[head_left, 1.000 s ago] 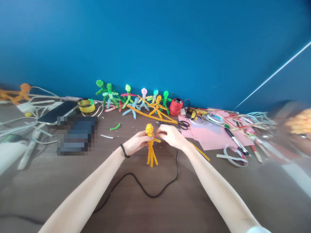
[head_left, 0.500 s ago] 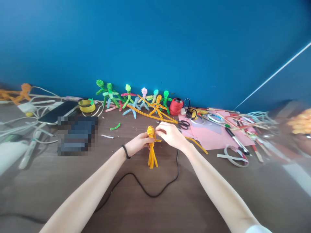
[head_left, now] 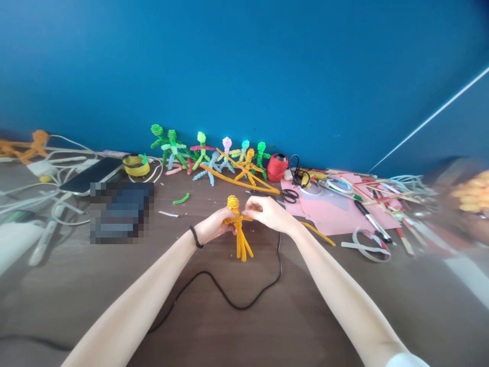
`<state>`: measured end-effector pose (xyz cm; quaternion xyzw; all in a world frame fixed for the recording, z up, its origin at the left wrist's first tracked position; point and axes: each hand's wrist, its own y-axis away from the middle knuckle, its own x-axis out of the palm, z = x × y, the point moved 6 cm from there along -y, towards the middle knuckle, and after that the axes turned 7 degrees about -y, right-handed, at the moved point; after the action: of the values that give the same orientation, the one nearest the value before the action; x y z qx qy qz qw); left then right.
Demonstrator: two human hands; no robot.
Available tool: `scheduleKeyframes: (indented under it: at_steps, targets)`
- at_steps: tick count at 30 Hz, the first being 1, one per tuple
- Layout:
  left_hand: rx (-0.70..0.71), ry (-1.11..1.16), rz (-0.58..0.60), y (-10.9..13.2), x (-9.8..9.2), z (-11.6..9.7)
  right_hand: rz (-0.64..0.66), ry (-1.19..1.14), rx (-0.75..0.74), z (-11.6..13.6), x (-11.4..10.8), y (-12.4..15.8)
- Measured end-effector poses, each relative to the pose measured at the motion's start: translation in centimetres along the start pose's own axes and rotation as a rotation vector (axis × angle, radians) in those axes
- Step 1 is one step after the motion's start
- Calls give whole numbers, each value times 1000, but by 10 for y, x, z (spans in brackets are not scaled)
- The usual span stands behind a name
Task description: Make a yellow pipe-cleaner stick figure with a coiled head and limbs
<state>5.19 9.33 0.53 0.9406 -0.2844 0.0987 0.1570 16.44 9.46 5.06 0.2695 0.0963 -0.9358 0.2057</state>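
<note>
Just above the table, an orange pipe-cleaner figure (head_left: 237, 220) hangs between my two hands, its wound head up and several loose leg strands pointing down. My left hand (head_left: 216, 224), with a black band at the wrist, is closed around the figure's left side at the upper body. My right hand (head_left: 267, 211) pinches the orange strand sticking out at its right side. A length of orange pipe cleaner (head_left: 319, 234) shows beyond my right wrist. Parts of the figure are covered by my fingers.
Several finished pipe-cleaner figures (head_left: 201, 148) stand along the blue wall. Scissors (head_left: 289, 195) and long orange pipe cleaners (head_left: 240, 184) lie ahead. Pink paper (head_left: 328, 214), a marker (head_left: 372, 221) and sticks are to the right; phones (head_left: 93, 176) and cables to the left. A black cord (head_left: 229, 304) crosses the front.
The figure has shifted slightly left and tilted, its legs now swinging to the right. My right hand has lowered from near the head to the side strand.
</note>
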Motion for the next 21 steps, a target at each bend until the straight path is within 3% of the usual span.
scheduleKeyframes:
  at_steps: [6, 13, 21]
  targets:
    - [-11, -59, 73, -1, 4, 3, -7, -57, 17, -1, 3, -1]
    - [37, -217, -14, -3, 2, 4, -37, -25, 32, -1, 4, -2]
    - [36, -414, 34, -5, 2, 8, -58, -113, 29, -3, 8, -3]
